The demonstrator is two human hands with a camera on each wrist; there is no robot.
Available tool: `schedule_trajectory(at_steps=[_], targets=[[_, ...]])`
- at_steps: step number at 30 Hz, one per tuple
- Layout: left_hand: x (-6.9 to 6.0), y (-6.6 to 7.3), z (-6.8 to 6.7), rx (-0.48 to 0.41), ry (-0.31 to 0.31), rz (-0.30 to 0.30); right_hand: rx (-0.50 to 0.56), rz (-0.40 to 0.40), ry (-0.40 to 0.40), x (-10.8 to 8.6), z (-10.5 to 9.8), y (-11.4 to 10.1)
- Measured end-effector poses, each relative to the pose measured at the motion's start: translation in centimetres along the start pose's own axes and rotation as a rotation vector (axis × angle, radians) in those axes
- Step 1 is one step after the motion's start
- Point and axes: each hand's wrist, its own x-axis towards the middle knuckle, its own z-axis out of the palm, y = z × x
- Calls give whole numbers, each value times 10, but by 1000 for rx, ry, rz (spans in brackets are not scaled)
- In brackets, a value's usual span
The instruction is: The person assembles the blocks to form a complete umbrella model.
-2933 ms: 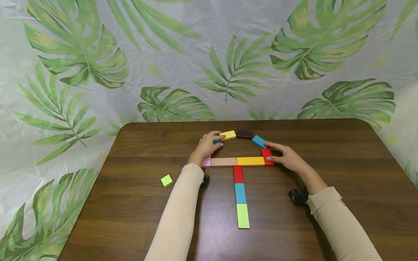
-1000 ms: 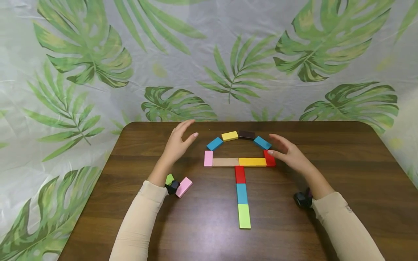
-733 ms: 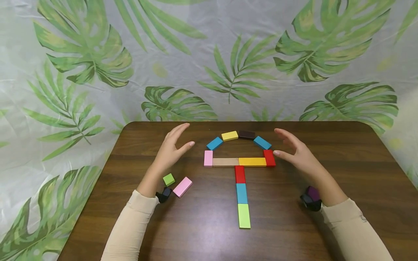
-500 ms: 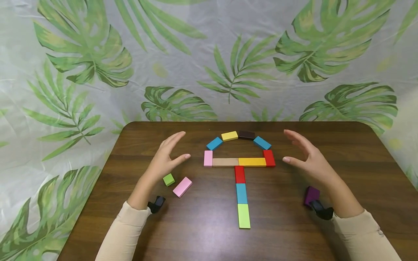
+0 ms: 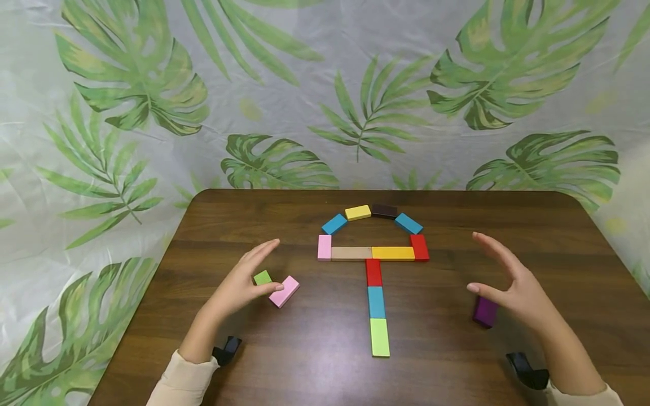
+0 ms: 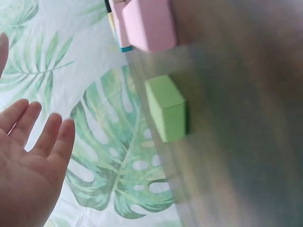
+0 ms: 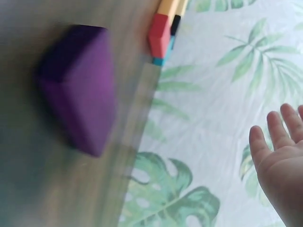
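Note:
My left hand (image 5: 237, 288) hovers with spread, relaxed fingers over the left of the table, holding nothing. Near it lie a green block (image 6: 169, 109) and a pink block (image 5: 287, 294), which the thumb partly covers in the head view. On the right, my right hand (image 5: 523, 290) is likewise spread, holding nothing, its thumb above a purple block (image 5: 485, 313). Between the hands, blocks lie flat in an umbrella-like outline: a beige block (image 5: 351, 253) and an orange-yellow block (image 5: 393, 253) form the crossbar, and a red block (image 5: 373, 273) tops the stem.
Above the crossbar arch a yellow block (image 5: 358, 212), a dark brown block (image 5: 384, 211) and two blue ones, with a pink and a red block at the ends. A leaf-patterned cloth (image 5: 274, 101) hangs behind the wooden table (image 5: 426, 366).
Both hands have left the arch blocks, drawing back toward the near edge and apart. The loose pink and purple blocks, hidden earlier, now show. Over the last second the blocks look unmoved.

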Motion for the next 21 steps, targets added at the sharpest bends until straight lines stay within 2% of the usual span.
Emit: schedule_trajectory(at_steps=[9, 15, 21], targets=[[-17, -4, 16, -8, -150, -50, -6, 72, 12, -33, 7, 20], [-21, -9, 24, -16, -182, -89, -46, 93, 37, -47, 8, 32], [-22, -13, 29, -57, -207, -73, -20, 167, 26, -57, 7, 40]])
